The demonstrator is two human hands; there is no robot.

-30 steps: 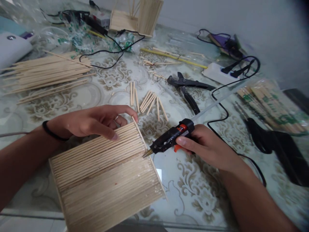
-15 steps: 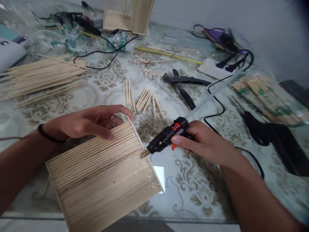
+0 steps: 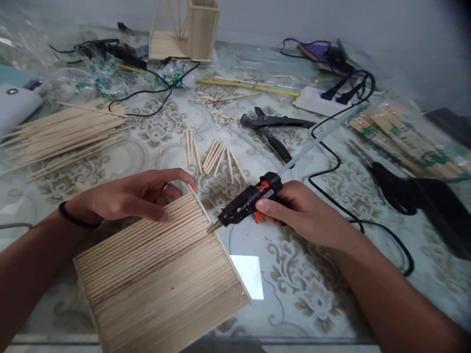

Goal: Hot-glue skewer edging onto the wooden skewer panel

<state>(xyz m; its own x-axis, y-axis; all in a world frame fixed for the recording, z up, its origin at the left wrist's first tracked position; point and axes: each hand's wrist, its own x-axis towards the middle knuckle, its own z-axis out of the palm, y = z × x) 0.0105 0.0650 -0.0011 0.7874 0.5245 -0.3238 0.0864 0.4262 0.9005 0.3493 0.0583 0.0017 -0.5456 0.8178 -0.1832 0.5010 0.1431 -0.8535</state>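
A flat panel of thin wooden sticks (image 3: 165,289) lies tilted at the lower left, its upper half a raised layer of round sticks. My left hand (image 3: 142,196) grips its far edge, thumb on the sticks and fingers over the top corner. In my right hand (image 3: 298,211) is a black and orange glue gun (image 3: 245,203), a clear glue stick out of its back. The gun's metal tip is at the panel's right edge strip, beside the lowest raised stick. Short cut sticks (image 3: 214,157) lie beyond the panel.
Long sticks (image 3: 69,127) are piled at the left. Black cutters (image 3: 272,127), a white power strip (image 3: 316,102), scissors (image 3: 386,181) and bagged sticks (image 3: 408,139) lie at the right. Cables cross the glass-topped table (image 3: 305,304). A wooden stick box (image 3: 202,32) stands at the back.
The glue gun's tip has moved slightly up and left along the panel's edge. The view has shifted a little, and my left hand keeps its hold.
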